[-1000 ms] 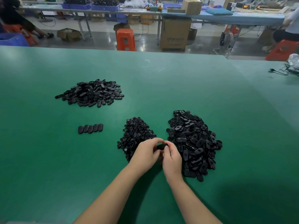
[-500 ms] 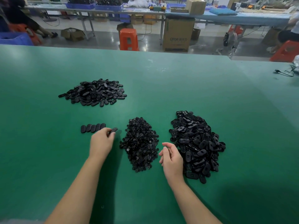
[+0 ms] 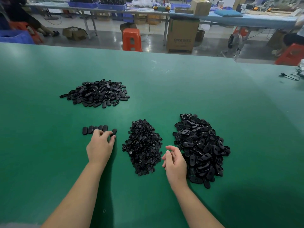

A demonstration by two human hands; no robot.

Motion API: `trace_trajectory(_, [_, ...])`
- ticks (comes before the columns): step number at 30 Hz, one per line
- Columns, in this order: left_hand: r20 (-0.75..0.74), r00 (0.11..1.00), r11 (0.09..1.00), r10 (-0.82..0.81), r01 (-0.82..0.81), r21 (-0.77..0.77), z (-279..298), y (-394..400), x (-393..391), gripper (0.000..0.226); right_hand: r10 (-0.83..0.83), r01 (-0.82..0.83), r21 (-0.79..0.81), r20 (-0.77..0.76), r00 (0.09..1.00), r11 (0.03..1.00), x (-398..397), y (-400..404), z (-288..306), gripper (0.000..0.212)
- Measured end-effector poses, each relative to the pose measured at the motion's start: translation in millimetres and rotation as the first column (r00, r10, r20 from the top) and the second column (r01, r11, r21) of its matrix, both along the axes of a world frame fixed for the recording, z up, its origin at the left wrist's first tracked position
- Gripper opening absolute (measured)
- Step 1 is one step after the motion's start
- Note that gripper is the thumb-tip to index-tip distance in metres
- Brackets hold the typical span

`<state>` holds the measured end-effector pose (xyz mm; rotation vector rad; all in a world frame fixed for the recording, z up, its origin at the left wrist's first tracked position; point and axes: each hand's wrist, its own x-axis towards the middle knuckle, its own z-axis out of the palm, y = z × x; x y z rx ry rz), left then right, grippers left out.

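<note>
Black oval piece (image 3: 114,131), between both hands second ago, now pinched by left hand (image 3: 100,148) alone at right end of row (image 3: 94,129) — right hand (image 3: 175,162) apart, empty; assembly seems done.
</note>
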<state>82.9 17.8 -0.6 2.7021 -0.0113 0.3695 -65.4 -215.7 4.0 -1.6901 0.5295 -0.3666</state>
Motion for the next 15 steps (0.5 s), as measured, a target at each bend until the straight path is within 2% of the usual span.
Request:
trace_trajectory(3, [0.039,0.999,0.996,-0.017,0.013,0.093,-2.6,-2.0,1.1,0.026,0.003,-0.003,-0.004,0.003,1.0,1.0,-0.8,0.1,-0.2,0.018])
trace_trajectory(5, [-0.015,1.0,0.992,0.006,-0.004,0.128,-2.0,-4.3,2.7,0.032,0.002,-0.002,-0.006,0.001,1.0,1.0,-0.6,0.1,-0.2,0.018])
trace_trajectory(9, [-0.109,0.993,0.989,0.046,-0.029,0.146,-3.5,-5.2,5.0,0.043,-0.003,0.003,-0.014,-0.001,1.0,1.0,-0.2,0.3,0.0,0.016])
trace_trajectory(15, [-0.138,0.989,0.99,0.055,-0.036,0.138,-5.4,-3.3,5.1,0.053,0.011,-0.012,-0.056,-0.019,1.0,0.998,-1.0,0.9,0.5,0.017])
